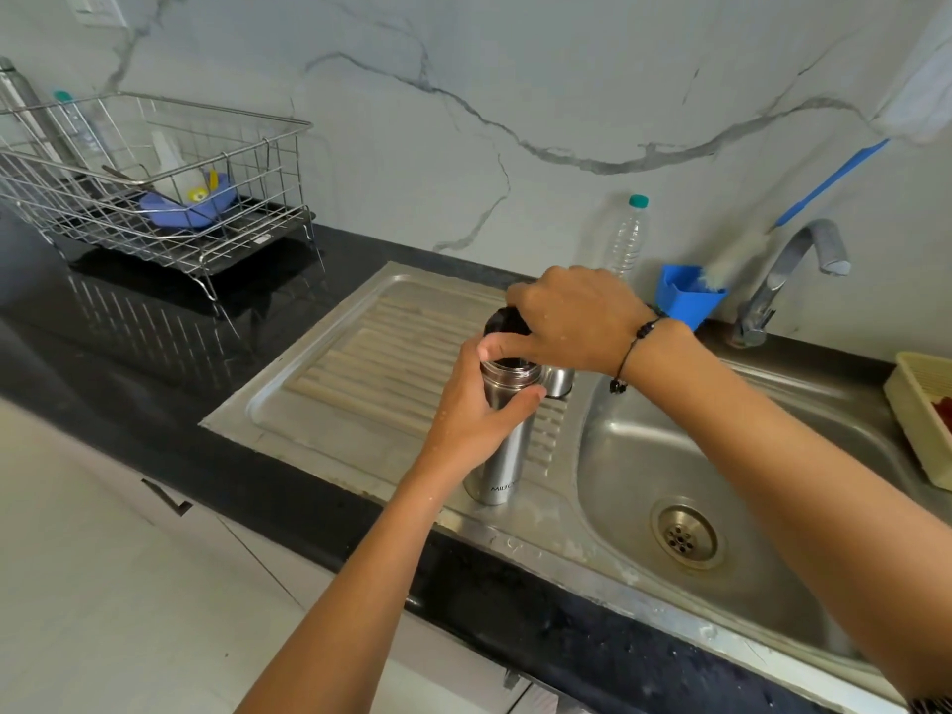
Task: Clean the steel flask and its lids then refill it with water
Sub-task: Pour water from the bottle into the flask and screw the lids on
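The left hand (474,420) wraps the upper part of the steel flask (502,445), fingers curled round its far side and the thumb pressed across the near side just under the neck. The right hand (572,322) comes from above, fingers and thumb closed round a black inner lid (507,324) that sits at the flask's open mouth; whether the lid is seated in the threads cannot be told. A dark beaded thread circles the right wrist.

The flask is a tall, slim cylinder of brushed steel with lettering near its base. It stands upright on the ribbed drainboard (360,363), near the drainboard's front edge and close to the rim of the sink basin (747,456). Just behind it, partly hidden by the right hand, stands a short steel outer cap (559,381).

The sink is dull stainless steel with pale streaks, its round drain (684,533) perforated. A curved metal tap (793,270) rises at the back edge, beside a blue plastic holder (687,296) with a bottle brush (824,188) leaning in it. A clear ribbed plastic bottle (626,239) with a teal cap stands against the veined marble wall. On the black polished counter (154,353), toward its back left corner, sits a wire dish rack (154,198) holding a blue bowl. A cream plastic basket (922,420) lies at the sink's right edge.
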Demonstrator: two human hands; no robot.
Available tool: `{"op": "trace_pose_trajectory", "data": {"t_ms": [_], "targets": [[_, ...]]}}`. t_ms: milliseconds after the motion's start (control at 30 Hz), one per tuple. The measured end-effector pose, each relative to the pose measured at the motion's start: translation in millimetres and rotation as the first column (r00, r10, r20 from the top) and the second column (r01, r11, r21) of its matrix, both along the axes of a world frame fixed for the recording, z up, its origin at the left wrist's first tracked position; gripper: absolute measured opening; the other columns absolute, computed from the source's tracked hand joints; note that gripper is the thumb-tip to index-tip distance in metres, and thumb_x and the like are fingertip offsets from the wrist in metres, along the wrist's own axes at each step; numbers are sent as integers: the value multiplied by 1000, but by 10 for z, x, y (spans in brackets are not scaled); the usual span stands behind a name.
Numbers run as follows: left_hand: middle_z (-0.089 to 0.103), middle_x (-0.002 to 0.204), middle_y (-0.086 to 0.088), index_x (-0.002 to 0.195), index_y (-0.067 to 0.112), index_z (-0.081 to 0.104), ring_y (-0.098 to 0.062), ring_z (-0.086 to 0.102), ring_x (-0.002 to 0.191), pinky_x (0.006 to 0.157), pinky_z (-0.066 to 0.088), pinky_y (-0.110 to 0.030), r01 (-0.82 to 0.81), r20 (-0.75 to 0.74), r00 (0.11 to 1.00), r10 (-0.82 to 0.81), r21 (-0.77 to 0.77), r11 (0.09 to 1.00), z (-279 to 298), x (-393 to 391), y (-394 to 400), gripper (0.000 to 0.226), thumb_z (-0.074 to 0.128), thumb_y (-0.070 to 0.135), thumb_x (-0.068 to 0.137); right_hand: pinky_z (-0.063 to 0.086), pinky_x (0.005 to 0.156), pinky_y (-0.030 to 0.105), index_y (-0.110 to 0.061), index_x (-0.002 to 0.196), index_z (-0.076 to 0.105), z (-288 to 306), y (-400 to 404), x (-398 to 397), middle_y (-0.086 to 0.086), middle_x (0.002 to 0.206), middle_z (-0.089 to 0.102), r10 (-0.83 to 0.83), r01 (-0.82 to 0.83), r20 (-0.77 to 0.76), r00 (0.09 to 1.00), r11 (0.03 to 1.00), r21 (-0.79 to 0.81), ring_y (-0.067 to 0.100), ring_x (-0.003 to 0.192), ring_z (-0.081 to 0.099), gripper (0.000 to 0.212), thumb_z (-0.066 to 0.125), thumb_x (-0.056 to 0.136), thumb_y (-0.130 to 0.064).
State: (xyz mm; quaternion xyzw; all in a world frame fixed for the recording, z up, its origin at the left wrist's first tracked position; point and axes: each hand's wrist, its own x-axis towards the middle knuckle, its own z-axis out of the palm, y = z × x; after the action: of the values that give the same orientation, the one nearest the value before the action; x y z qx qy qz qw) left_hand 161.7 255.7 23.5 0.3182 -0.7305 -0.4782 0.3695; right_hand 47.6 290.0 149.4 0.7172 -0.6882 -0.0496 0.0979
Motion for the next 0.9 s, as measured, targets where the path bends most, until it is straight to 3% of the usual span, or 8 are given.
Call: {"op": "trace_pose_trajectory", "data": {"t_ms": [67,133,267,367,500,633,733,900], "targets": [[58,116,9,128,29,38,5,57,101,79,44,-7,-1,10,1000,1,4,1000,1,1,-4,57,72,23,83,27,49,27,-7,85,56,-11,19,17,-1,61,40,-37,32,-54,998,995,-95,19,60,44,77,20,79,-75],[59,116,9,128,29,38,2,58,101,78,45,-9,-6,8,1000,6,19,1000,-3,9,-14,58,73,25,83,41,59,32,-16,107,59,43,30,-55,0,75,54,31,-25,85,996,997,-67,21,72,53,69,30,81,-73],[60,112,5,132,20,39,5,59,95,75,44,-6,-12,-3,1000,12,34,999,-5,16,-14,60,72,20,83,44,89,35,-31,134,44,102,18,-178,5,116,54,214,-293,340,916,934,203,19,104,51,50,59,87,-24],[60,110,6,128,21,41,3,60,93,73,45,-8,-19,5,1000,19,30,999,-4,5,-6,55,73,22,83,46,73,35,-24,122,54,13,4,-137,4,94,57,191,-224,266,945,970,98,22,90,55,36,56,88,-37],[60,114,7,126,28,38,4,59,97,75,44,-7,-5,18,1000,5,5,1000,1,3,9,55,72,21,84,32,56,29,-12,93,52,-77,13,-47,0,68,45,13,-16,-34,999,996,-90,22,69,48,68,25,82,-73],[61,109,6,129,22,40,7,59,93,74,44,-7,-13,2,1000,13,22,1000,16,14,-11,56,72,19,84,46,81,34,-32,135,41,-15,47,-150,2,119,52,186,-218,295,937,973,80,21,105,53,50,54,88,-44],[61,112,10,128,36,33,6,59,97,76,45,-7,-15,10,1000,15,25,1000,18,11,7,61,72,21,83,46,90,37,-32,129,50,-16,18,-183,4,120,53,281,-339,377,883,936,96,20,106,52,50,58,84,-13],[59,112,12,125,32,38,10,57,96,76,43,-6,-22,25,999,21,30,999,18,15,5,55,73,22,83,42,59,30,-18,108,60,-18,-38,-96,3,83,56,128,-132,204,971,991,5,22,78,55,43,50,87,-54]]}}
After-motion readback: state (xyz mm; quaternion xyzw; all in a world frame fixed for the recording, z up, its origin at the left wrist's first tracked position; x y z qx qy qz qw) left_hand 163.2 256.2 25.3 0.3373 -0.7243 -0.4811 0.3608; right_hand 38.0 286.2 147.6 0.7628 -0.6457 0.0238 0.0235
